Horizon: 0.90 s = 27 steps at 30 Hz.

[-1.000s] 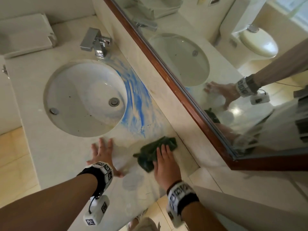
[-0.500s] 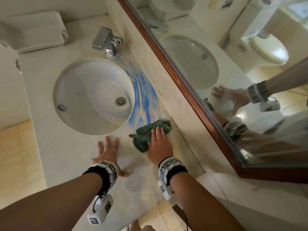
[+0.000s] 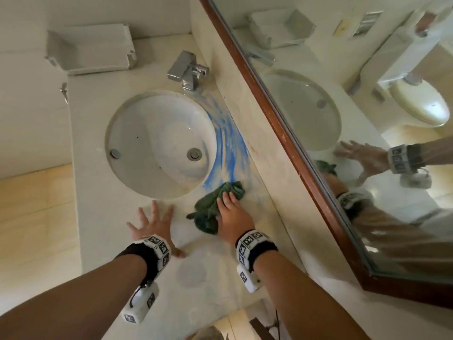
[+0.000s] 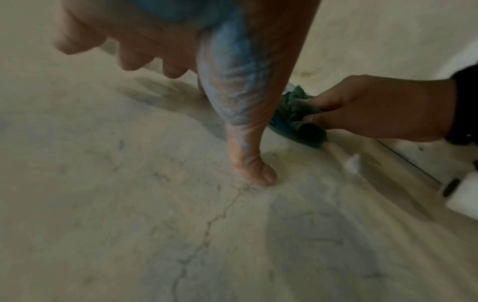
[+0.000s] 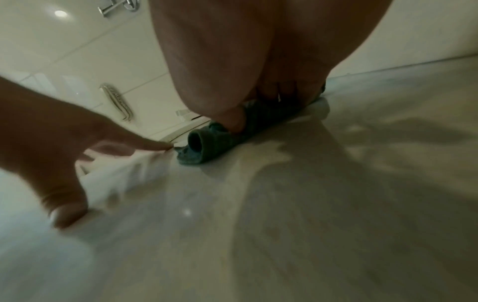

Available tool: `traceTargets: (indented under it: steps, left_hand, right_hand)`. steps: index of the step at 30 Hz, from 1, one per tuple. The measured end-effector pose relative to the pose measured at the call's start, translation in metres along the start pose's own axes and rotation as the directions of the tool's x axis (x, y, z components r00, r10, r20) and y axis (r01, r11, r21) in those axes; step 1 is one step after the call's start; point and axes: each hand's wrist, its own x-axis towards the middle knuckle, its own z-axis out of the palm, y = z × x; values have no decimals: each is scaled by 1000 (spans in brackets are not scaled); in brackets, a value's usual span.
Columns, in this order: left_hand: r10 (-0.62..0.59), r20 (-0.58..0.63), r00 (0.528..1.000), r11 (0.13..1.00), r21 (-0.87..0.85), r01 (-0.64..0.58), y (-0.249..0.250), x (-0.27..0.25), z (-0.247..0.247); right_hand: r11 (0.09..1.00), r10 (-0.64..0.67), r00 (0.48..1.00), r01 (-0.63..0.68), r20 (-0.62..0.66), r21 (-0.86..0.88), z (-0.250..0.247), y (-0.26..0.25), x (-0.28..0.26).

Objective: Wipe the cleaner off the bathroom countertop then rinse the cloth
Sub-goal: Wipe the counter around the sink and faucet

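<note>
A crumpled green cloth [image 3: 208,207] lies on the beige marble countertop [image 3: 98,204], just right of the sink's near rim. My right hand [image 3: 230,212] presses down on it with straight fingers, and the thumb digs into a rolled fold [image 5: 214,141]. The cloth's far edge touches the near end of the blue cleaner smear [image 3: 230,148], which curves along the right side of the sink [image 3: 147,133] up to the faucet [image 3: 188,72]. To the left, my left hand [image 3: 153,224] is spread flat on the counter, holding nothing; blue stains its thumb side [image 4: 232,92].
A wood-framed mirror [image 3: 282,133] runs along the right over a low marble backsplash. A white tray [image 3: 90,49] stands at the far end of the counter. The counter's front edge drops to a tan floor [image 3: 31,217] on the left.
My right hand has pushed the cloth forward along the counter to the near end of the blue smear. The left hand has stayed flat where it was.
</note>
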Motion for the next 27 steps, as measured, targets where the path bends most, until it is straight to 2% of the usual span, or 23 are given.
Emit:
traceTargets:
  steps: [2, 4, 6, 8, 10, 12, 15, 18, 20, 23, 27]
  left_hand:
    - [-22, 23, 999, 994, -110, 25, -3, 3, 3]
    - [-6, 33, 999, 986, -169, 12, -4, 5, 4]
    - [7, 37, 999, 983, -186, 0, -5, 6, 4]
    - [10, 33, 999, 983, -184, -4, -6, 8, 6]
    - [15, 44, 999, 982, -187, -6, -7, 9, 7]
    - [24, 48, 999, 983, -185, -14, -8, 10, 7]
    - [23, 52, 998, 982, -186, -13, -9, 12, 7]
    - [4, 61, 998, 985, -173, 7, -7, 10, 7]
    - [4, 49, 999, 985, -171, 4, -7, 11, 6]
    - [9, 55, 998, 984, -177, 1, -8, 13, 7]
    - [10, 65, 998, 984, -177, 2, -9, 16, 8]
  right_hand:
    - [1000, 10, 1000, -10, -3, 22, -2, -2, 2]
    - [999, 39, 999, -39, 15, 15, 0, -1, -18]
    - [998, 57, 995, -57, 79, 8, 10, 5, -52]
    - [997, 76, 997, -77, 29, 10, 14, 8, -83]
    - [994, 59, 997, -55, 41, -90, 18, 9, -91]
    - [990, 26, 1000, -25, 7, -141, 17, 6, -71]
    - [996, -12, 1000, 13, 9, -92, 4, -1, -11]
    - [998, -28, 993, 34, 111, -52, -18, -9, 44]
    - [998, 6, 993, 1, 121, -61, -20, -12, 58]
    - [999, 18, 999, -17, 33, -49, -5, -7, 32]
    - [994, 9, 995, 2, 100, -108, 19, 0, -38]
